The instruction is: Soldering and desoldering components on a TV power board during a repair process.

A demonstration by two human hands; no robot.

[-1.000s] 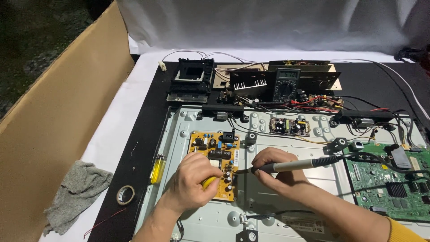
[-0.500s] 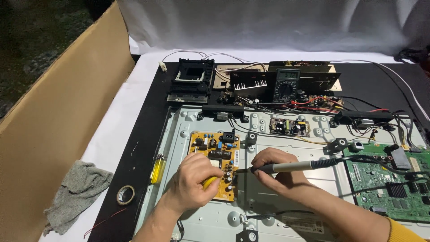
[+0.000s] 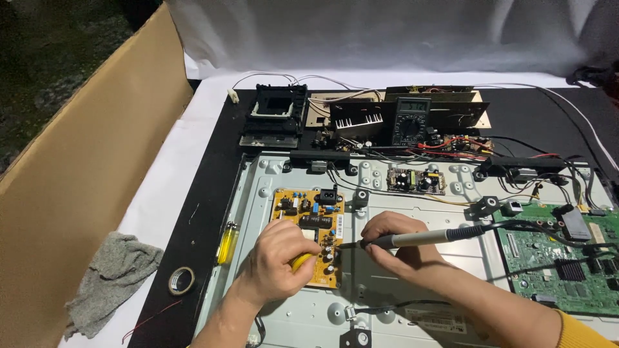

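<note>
Yellow circuit board (image 3: 308, 233) lies flat on the big grey metal back panel (image 3: 412, 303), left of the panel's centre, with both hands working at its lower right edge. That panel takes up most of the black-covered worktop (image 3: 213, 193); lying face up, it keeps every board within reach from above.

At three o'clock from the yellow board sits a green circuit board (image 3: 561, 258), wired up and apart from the work. At twelve o'clock, beyond the panel's far edge, a multimeter (image 3: 411, 121) leans upright, its screen facing the person, I'd say so it reads at a glance. A brown cardboard sheet (image 3: 84, 180) stands along the nine o'clock side like a screen.

The right hand (image 3: 396, 241) is clamped pen-fashion on a grey soldering iron (image 3: 419, 238), tip touching the yellow board's right edge; the low grip looks meant for fine control. The left hand (image 3: 280, 261) is closed around something yellow, too hidden to name, its knuckles resting on the board, probably for steadiness.

At nine o'clock, off the panel, a yellow-handled screwdriver (image 3: 226, 243) lies parked; farther out at eight o'clock are a tape roll (image 3: 181, 280) and a grey rag (image 3: 109, 280).
</note>
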